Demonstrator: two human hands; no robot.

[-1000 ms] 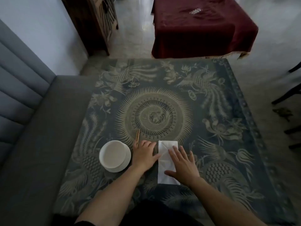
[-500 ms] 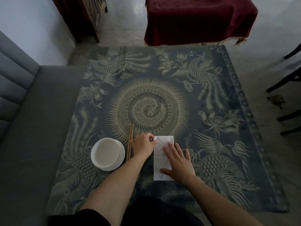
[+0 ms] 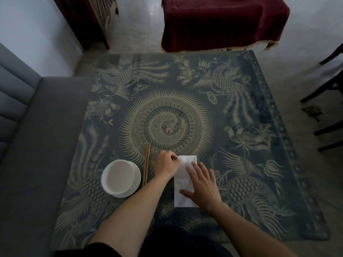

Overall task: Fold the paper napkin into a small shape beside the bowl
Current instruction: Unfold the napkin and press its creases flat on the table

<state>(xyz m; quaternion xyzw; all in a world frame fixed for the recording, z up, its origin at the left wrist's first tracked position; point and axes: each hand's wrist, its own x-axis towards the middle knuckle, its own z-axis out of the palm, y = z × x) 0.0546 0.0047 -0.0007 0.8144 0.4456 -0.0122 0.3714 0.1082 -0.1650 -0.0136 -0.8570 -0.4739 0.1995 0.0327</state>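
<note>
A white paper napkin (image 3: 182, 184) lies as a long rectangle on the patterned table, right of the white bowl (image 3: 120, 178). My left hand (image 3: 166, 164) pinches the napkin's far left corner, which is lifted and bent inward. My right hand (image 3: 203, 184) lies flat with fingers spread on the napkin's right half and holds it down. A pair of wooden chopsticks (image 3: 147, 163) lies between the bowl and my left hand.
The glass-topped table (image 3: 241, 145) has a blue and cream bird pattern. A grey sofa (image 3: 27, 145) borders the left side. A dark red cloth-covered table (image 3: 222, 21) stands beyond, and dark chair legs (image 3: 326, 86) at the right.
My left hand closed from flat beside the napkin to a pinch on its far left corner and folded that corner inward. The head view tilted down, and the chopsticks came into view.
</note>
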